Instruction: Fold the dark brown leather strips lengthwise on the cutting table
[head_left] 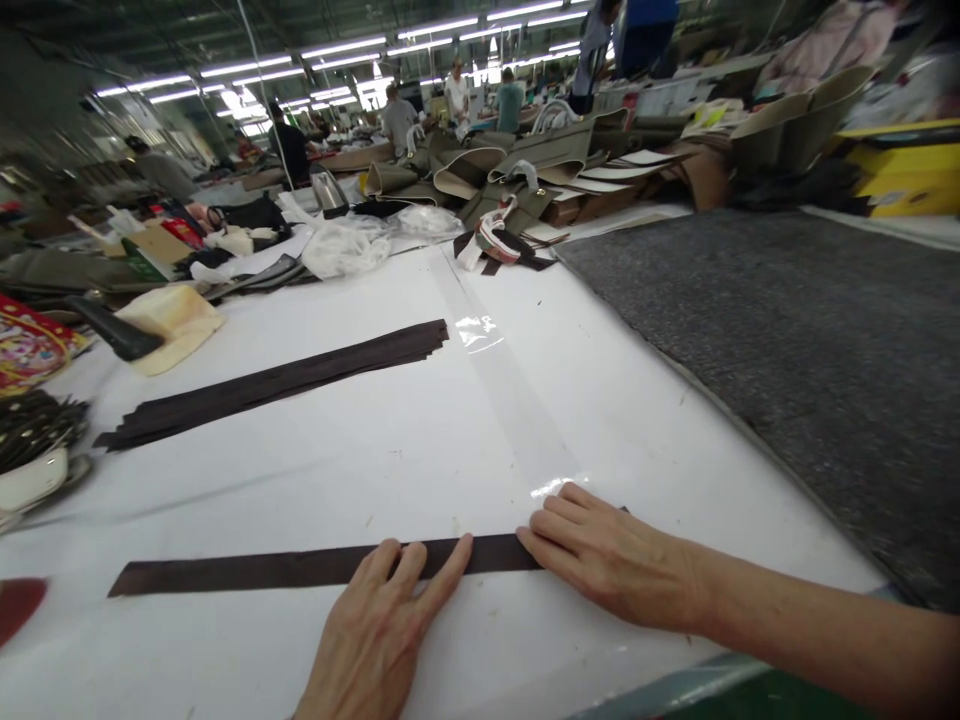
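A long, thin dark brown strip (247,573) lies nearly straight across the white tabletop in front of me. My left hand (390,610) presses its spread fingertips on the strip right of its middle, the index finger stretched out along it. Over the strip's right part rests my right hand (607,555), fingers extended and lying close side by side, thumb hidden. It covers most of that end; only a small dark corner shows beyond it. Farther back on the table, several similar strips (285,385) lie in a fanned, overlapping stack.
At the left are a dark-handled tool on a cream pad (176,325) and a bundle of dark pieces (37,430). A dark grey mat (787,360) covers the right side. Clear plastic (345,245) and piled bag parts (480,170) stand behind; people work farther off.
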